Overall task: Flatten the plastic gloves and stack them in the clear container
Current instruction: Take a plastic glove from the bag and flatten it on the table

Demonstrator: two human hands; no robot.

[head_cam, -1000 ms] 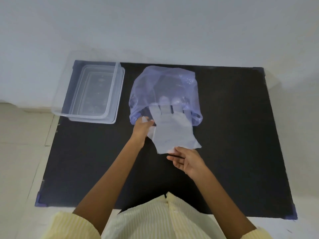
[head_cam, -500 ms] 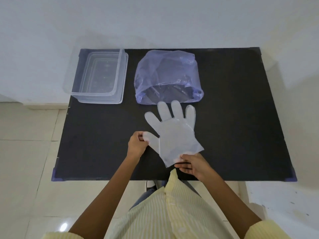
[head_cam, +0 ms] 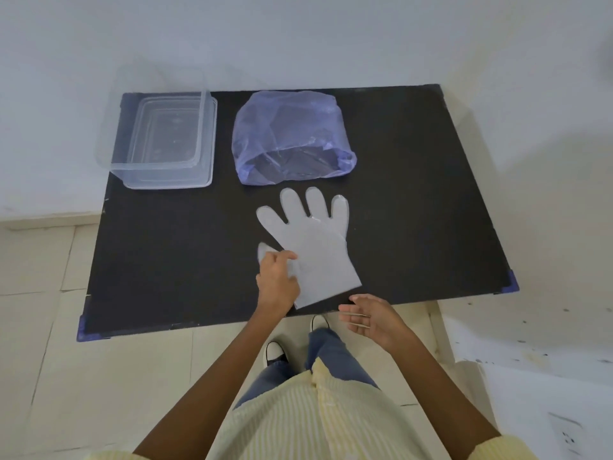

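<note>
A translucent white plastic glove (head_cam: 315,247) lies flat on the black table (head_cam: 166,260), fingers pointing away from me, its cuff near the front edge. My left hand (head_cam: 278,282) rests on the glove's left side with fingers curled, pinching it by the thumb part, whose tip pokes out beyond my knuckles. Just off the cuff's right corner, my right hand (head_cam: 368,317) hovers with straight fingers and holds nothing. The clear container (head_cam: 166,176) stands at the table's far left corner, with nothing in it that I can make out.
A crumpled blue-violet plastic bag (head_cam: 288,134) lies at the back middle, its mouth facing the glove. A pale wall runs behind the table and tiled floor lies in front. My shoes and legs show under the front edge.
The glove came out of the bag's mouth toward the front edge and now lies spread flat. My right hand let go of the cuff and drew back to the right. My left hand stays at the thumb.
</note>
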